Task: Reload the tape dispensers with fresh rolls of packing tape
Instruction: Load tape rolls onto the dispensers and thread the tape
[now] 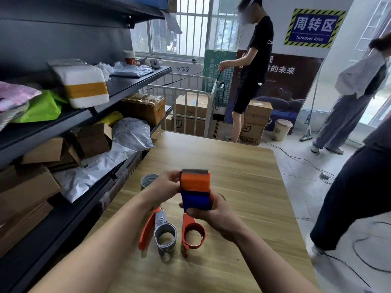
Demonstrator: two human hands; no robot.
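Note:
Above the wooden table [243, 166] I hold an orange and blue tape dispenser [195, 190] upright in both hands. My right hand [213, 214] grips its blue lower part from below. My left hand [164, 187] pinches the orange upper part from the left side. On the table below lie an orange-handled dispenser with a grey metal ring [163, 233] and an orange dispenser ring [193, 231]. A roll of packing tape [148, 180] stands behind my left hand, partly hidden by it.
Dark shelves [135, 81] on the left hold parcels, bags and cardboard boxes. Beyond the table's far end stand a metal cage cart [190, 106], stacked boxes and a person in black. Two more people stand at the right, with cables on the tiled floor.

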